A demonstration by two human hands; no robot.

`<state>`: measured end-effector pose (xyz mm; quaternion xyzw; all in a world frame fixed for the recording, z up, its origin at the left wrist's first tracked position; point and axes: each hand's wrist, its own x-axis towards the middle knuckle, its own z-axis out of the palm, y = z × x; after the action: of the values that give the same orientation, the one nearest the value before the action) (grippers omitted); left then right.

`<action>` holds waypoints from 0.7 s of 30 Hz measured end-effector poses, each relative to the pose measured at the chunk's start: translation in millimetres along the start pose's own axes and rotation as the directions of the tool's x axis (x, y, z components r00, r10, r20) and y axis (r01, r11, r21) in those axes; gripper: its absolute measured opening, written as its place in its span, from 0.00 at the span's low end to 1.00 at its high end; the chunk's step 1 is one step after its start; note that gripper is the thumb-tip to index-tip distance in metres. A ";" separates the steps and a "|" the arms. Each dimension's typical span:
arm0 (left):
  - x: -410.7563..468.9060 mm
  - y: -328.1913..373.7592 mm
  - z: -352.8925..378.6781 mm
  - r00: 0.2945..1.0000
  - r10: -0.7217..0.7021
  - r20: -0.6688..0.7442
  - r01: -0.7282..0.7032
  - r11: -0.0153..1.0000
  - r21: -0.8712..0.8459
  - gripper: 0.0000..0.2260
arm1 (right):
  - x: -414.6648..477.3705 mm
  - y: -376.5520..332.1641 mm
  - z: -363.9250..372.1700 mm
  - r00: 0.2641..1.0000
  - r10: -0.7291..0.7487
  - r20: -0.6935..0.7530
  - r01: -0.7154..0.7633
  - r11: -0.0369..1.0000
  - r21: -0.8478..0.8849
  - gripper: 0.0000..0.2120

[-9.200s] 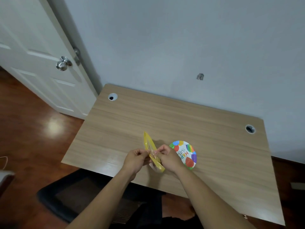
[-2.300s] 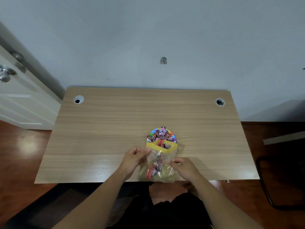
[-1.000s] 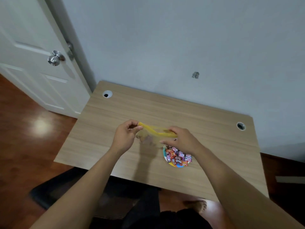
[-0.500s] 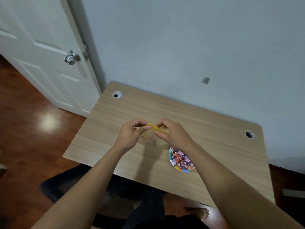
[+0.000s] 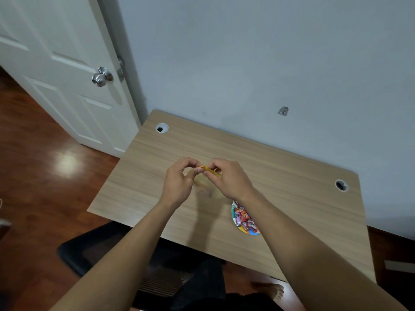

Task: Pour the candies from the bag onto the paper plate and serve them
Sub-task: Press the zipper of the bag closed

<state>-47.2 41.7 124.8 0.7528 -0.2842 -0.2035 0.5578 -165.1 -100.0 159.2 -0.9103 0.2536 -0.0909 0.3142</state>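
Candies (image 5: pixel 245 218) already on plate (image 5: pixel 251 232). Both hands, left (image 5: pixel 178 184) and right (image 5: pixel 229 179), pinch empty bag (image 5: pixel 210 171) above bench (image 5: pixel 292 187). Serving remains.

A clear bag (image 5: pixel 207 178) with a yellow top strip sits above a light woodgrain desk (image 5: pixel 280 176). Red and purple wrapped candies (image 5: pixel 244 218) fill a multicoloured paper plate (image 5: pixel 249 232) near the desk's front edge.

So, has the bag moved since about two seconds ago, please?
Yes: from the desk's near edge the bag has gone past the paper plate toward the wall, pinched between left hand and right hand.
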 end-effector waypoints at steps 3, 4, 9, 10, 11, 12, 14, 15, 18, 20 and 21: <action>-1.2 1.9 3.3 0.997 0.010 -0.071 -0.009 1.000 0.010 0.02 | 2.6 -3.6 0.9 0.999 -0.029 -0.014 0.029 0.998 -0.047 0.11; -1.0 1.9 3.1 0.996 0.002 -0.086 -0.003 1.000 -0.001 0.02 | 3.3 -3.6 1.0 0.999 -0.041 -0.016 0.040 0.997 -0.069 0.12; -0.4 3.0 -4.2 0.996 -0.066 -0.065 0.057 0.990 -0.126 0.03 | 4.8 2.1 -0.5 0.998 -0.054 -0.008 0.053 0.995 -0.081 0.13; 0.7 2.0 -5.8 0.996 -0.080 -0.047 0.073 0.987 -0.141 0.03 | 4.6 3.2 -0.9 0.998 -0.058 -0.013 0.057 0.996 -0.064 0.13; 1.5 0.9 -7.3 0.995 -0.092 -0.032 0.086 0.985 -0.150 0.03 | 4.3 3.5 -1.5 0.998 -0.063 -0.016 0.062 0.997 -0.049 0.13; 2.3 -0.1 -8.6 0.995 -0.099 -0.022 0.095 0.984 -0.151 0.04 | 4.1 3.4 -2.1 0.998 -0.066 -0.016 0.065 0.997 -0.039 0.12; 3.5 -2.0 -10.0 0.994 -0.107 -0.009 0.105 0.983 -0.150 0.05 | 3.9 2.7 -1.6 0.998 -0.060 -0.013 0.060 0.998 -0.029 0.11; 3.9 -3.1 -10.3 0.994 -0.113 -0.003 0.112 0.982 -0.154 0.05 | 3.8 1.8 -1.3 0.999 -0.051 -0.013 0.051 0.998 -0.022 0.12; 3.5 -4.5 -11.1 0.993 -0.116 0.010 0.116 0.981 -0.156 0.05 | 3.9 0.8 0.6 1.000 -0.015 -0.014 0.015 1.000 0.014 0.14; 3.5 -5.5 -11.5 0.994 -0.111 0.015 0.112 0.981 -0.159 0.06 | 3.4 0.7 1.3 1.000 0.002 -0.012 -0.001 0.999 0.039 0.14; 3.6 -5.6 -11.7 0.994 -0.106 0.018 0.108 0.981 -0.164 0.06 | 3.1 0.3 0.9 1.000 0.007 -0.011 -0.006 0.999 0.049 0.14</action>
<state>-36.1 49.1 122.9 0.7174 -0.2280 -0.2593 0.6051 -162.3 -101.3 158.3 -0.9010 0.2560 -0.1009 0.3353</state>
